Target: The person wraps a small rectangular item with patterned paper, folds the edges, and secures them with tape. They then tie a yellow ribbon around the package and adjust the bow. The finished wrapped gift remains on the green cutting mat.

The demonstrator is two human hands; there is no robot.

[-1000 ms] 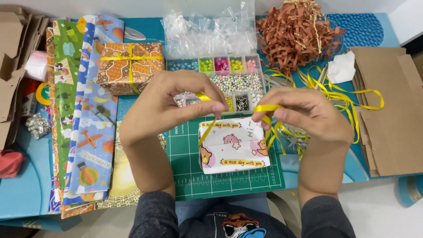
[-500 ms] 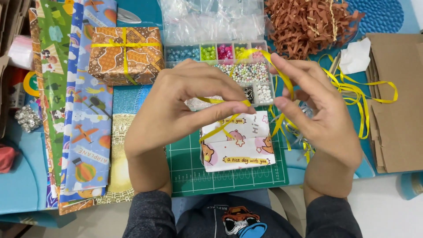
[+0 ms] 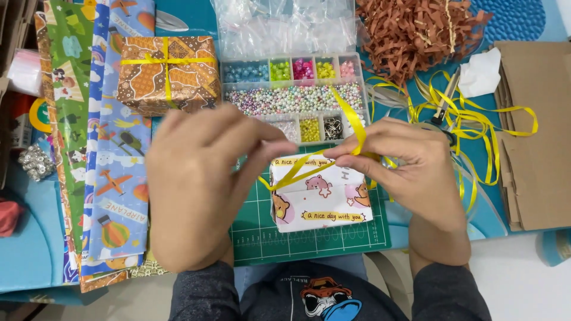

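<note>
- Your left hand [image 3: 199,184] is curled, thumb and fingertips pinched together on the yellow ribbon [image 3: 297,169] just above the small wrapped box [image 3: 320,193].
- Your right hand [image 3: 407,169] is likewise pinched shut on the same ribbon, at the box's far right corner; a loose end rises from its fingertips toward the bead organiser [image 3: 294,95].
- The box, in white bear-print paper, lies on the green cutting mat [image 3: 309,238], between your two hands and slightly nearer to you than your fingertips.
- The ribbon runs slantwise across the box's top left.
- Far left, a brown wrapped gift [image 3: 166,74] sits already tied.
</note>
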